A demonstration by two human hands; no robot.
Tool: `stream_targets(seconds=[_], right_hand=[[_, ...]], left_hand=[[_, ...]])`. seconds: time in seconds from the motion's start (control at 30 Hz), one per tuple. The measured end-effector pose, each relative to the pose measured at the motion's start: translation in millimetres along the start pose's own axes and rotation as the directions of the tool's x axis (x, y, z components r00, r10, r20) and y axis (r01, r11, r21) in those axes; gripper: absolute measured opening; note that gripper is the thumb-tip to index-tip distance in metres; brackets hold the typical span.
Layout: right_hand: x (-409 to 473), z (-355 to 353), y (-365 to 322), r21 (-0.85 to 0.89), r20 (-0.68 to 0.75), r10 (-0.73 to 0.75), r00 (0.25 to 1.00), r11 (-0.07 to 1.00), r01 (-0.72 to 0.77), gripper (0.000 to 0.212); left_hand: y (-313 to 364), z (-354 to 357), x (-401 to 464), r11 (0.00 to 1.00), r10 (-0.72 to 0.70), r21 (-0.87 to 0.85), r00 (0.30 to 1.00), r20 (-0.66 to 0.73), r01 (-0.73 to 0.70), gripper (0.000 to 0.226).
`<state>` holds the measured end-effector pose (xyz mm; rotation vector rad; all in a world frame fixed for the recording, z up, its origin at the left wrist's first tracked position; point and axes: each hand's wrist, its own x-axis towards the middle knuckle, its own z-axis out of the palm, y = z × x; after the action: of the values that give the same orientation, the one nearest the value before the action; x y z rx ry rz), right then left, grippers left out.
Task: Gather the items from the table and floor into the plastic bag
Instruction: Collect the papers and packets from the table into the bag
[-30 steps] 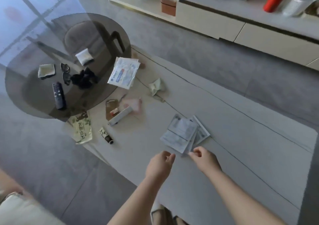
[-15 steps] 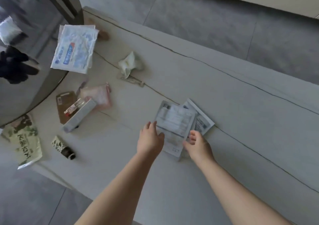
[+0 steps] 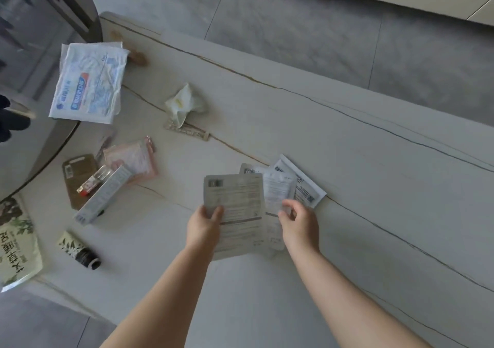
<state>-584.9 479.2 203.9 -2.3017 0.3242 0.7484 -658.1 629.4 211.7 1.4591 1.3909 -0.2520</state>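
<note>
**Count of items around the grey sachet**

Two hands: the left hand and the right hand.

Flat sachets fanned together: four can be told apart. The grey sachet lies on top, a white sachet just right of it, a barcoded sachet peeks out behind, and a white striped sachet is farthest right. More may lie hidden beneath.

Left of the grey sachet:
- one crumpled tissue
- one large white printed packet
- one pink pouch
- one long grey box
- one brown card
- one small tube with a black cap
- one green-printed bag
</note>
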Motion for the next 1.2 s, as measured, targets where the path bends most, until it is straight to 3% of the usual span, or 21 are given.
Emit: stream_targets(seconds=[0.1,0.23,0.37,0.47,0.57,0.67,0.77,0.87,0.97,1.13,1.2], right_hand=[[6,2,-2,0.066,-0.087,0.118,0.989,0.991,-0.113,0.031],[13,7,1,0.166,-0.026,0.242,0.97,0.958,-0.235,0.03],[14,8,9,0.232,0.039,0.201,0.979,0.951,-0.205,0.006],[9,0,8,0.369,0.089,0.157,0.984,0.912,-0.179,0.011],[2,-10,4,0.392,0.166,0.117,0.979,0.903,-0.174,0.007],[-2,-14,6,0.362,0.178,0.101,0.979,0.918,-0.161,0.02],[0,-21,14,0.384,0.075,0.12,0.99,0.913,-0.14,0.016],[10,-29,25,0.372,-0.055,0.185,0.981,0.916,-0.152,0.005],[19,-26,32,0.424,-0.04,0.271,0.962,0.876,-0.229,0.003],[20,-29,39,0.452,-0.023,0.295,0.955,0.855,-0.253,0.017],[17,-32,42,0.484,-0.002,0.285,0.959,0.839,-0.249,0.018]], left_hand=[[-2,-8,7,0.999,-0.005,0.036,1.0,-0.001,0.005,0.015],[3,0,18,0.996,0.028,0.086,0.999,0.034,-0.031,0.014],[13,15,19,0.994,0.038,0.101,0.998,0.058,-0.044,0.026],[14,17,14,0.998,-0.037,0.054,0.994,0.103,0.031,0.032],[13,13,5,0.997,-0.055,0.058,0.983,0.173,0.046,0.024],[19,14,-4,0.998,-0.005,0.057,0.974,0.225,-0.008,0.013],[29,28,-4,0.978,0.07,0.172,0.968,0.242,-0.114,0.014],[35,50,-3,0.893,0.159,0.372,0.952,0.262,-0.252,0.022],[31,65,-3,0.838,0.191,0.463,0.95,0.246,-0.289,0.024],[15,59,-3,0.979,0.017,0.197,0.98,0.2,-0.058,0.032],[12,53,-5,0.995,-0.026,0.104,0.975,0.223,0.003,0.021]])
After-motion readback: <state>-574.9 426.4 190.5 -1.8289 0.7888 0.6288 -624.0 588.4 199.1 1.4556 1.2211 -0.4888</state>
